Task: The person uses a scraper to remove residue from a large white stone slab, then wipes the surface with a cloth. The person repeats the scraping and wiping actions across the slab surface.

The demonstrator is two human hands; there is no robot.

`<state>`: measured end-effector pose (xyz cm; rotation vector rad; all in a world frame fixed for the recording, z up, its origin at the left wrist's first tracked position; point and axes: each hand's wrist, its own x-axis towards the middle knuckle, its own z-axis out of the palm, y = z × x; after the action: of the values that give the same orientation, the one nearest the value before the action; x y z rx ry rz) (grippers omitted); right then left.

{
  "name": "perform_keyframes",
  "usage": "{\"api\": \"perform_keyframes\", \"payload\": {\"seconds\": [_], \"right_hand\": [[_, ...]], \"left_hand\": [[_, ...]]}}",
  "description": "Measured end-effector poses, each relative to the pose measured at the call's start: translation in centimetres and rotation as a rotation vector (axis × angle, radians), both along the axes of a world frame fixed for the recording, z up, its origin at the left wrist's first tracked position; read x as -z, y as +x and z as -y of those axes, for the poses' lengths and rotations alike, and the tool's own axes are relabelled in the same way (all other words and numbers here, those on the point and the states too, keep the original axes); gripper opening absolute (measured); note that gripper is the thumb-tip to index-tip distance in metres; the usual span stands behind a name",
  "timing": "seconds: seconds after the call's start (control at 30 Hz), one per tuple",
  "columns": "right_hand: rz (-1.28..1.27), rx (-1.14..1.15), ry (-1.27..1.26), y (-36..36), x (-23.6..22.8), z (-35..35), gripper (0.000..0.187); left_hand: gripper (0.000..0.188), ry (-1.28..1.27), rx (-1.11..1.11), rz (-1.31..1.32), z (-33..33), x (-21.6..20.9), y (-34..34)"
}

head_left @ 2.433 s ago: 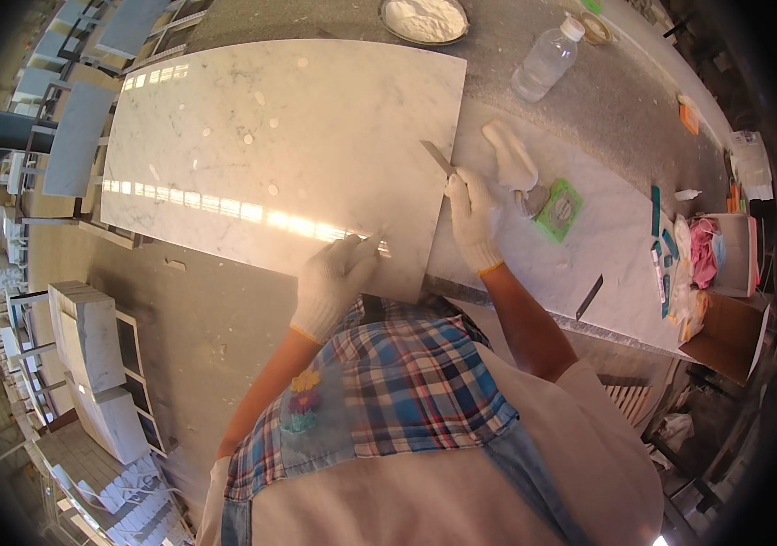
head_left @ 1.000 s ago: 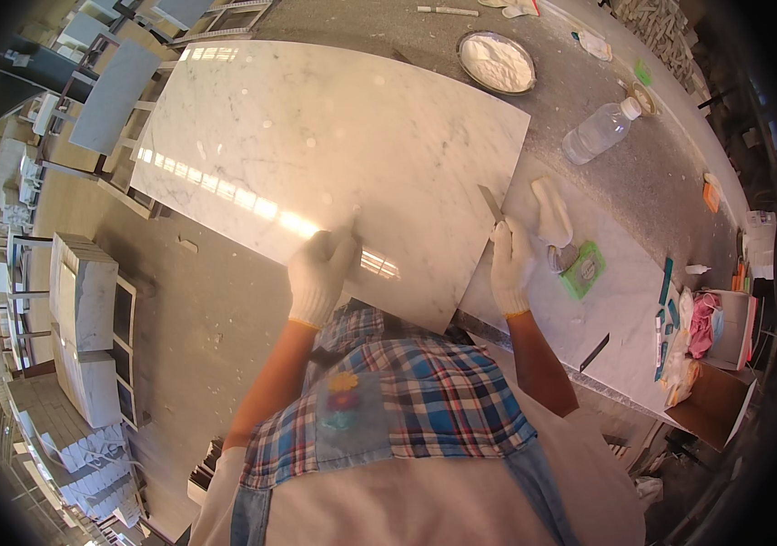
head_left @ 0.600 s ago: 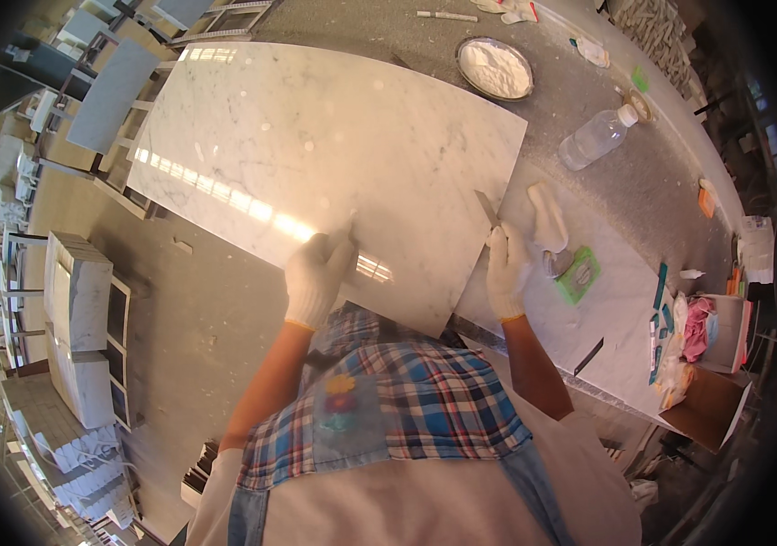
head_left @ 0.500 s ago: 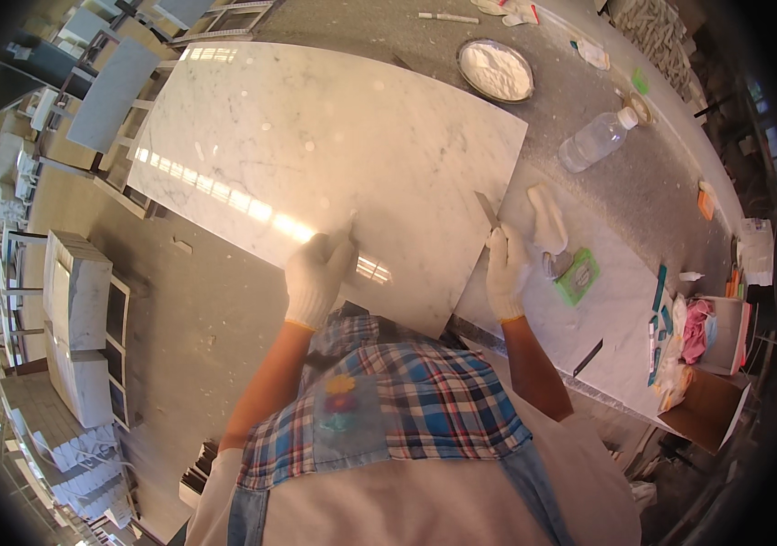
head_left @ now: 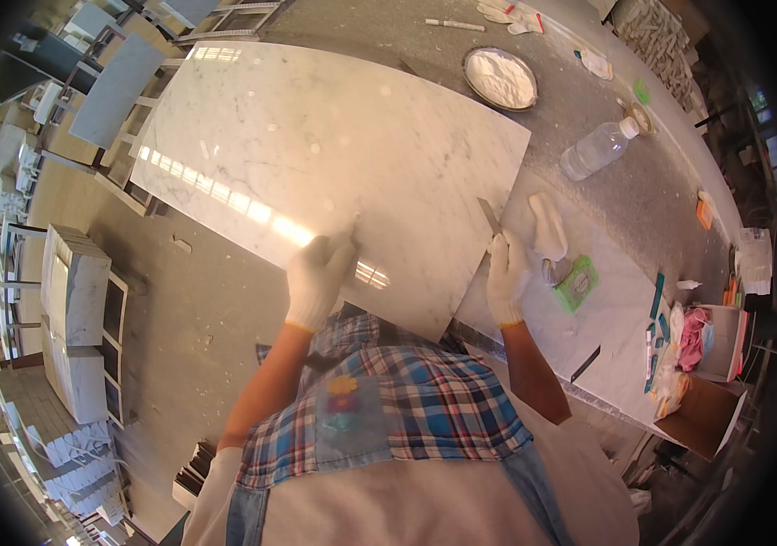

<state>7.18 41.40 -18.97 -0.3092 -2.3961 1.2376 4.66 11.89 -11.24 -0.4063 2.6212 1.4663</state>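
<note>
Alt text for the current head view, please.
Gloved right hand holds a thin blade over a veined white slab; gloved left hand is over its near edge. A bottle and green box are to the right.

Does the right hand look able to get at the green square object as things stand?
Probably yes: the green square object lies near the right hand and its top is uncovered, though that hand holds a thin blade.
</note>
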Motion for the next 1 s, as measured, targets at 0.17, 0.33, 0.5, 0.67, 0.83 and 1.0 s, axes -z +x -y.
{"api": "perform_keyframes", "payload": {"seconds": [0.17, 0.33, 0.5, 0.67, 0.83, 1.0], "right_hand": [[0.073, 0.016, -0.072, 0.0, 0.0, 0.1, 0.024], [0.068, -0.021, -0.033, 0.1, -0.5, 0.0, 0.024], [0.057, -0.013, -0.012, 0.1, -0.6, 0.1, 0.024], [0.085, -0.008, -0.019, 0.1, -0.7, 0.1, 0.025], [0.075, -0.019, -0.019, 0.2, -1.0, 0.1, 0.025], [0.048, -0.019, 0.016, 0.0, -1.0, 0.1, 0.024]], "left_hand": [[0.034, 0.016, -0.103, -0.023, 1.0, -0.2, 0.1], [0.038, -0.020, -0.123, -0.026, 2.5, 0.3, -0.7], [0.044, -0.048, -0.109, -0.057, 2.8, 1.1, -1.1], [0.045, -0.086, -0.080, -0.021, 3.1, 1.2, -1.5], [0.047, -0.109, -0.066, -0.014, 3.0, 0.8, -1.6], [0.035, -0.114, -0.059, 0.045, 2.8, 0.2, -1.6]]}}
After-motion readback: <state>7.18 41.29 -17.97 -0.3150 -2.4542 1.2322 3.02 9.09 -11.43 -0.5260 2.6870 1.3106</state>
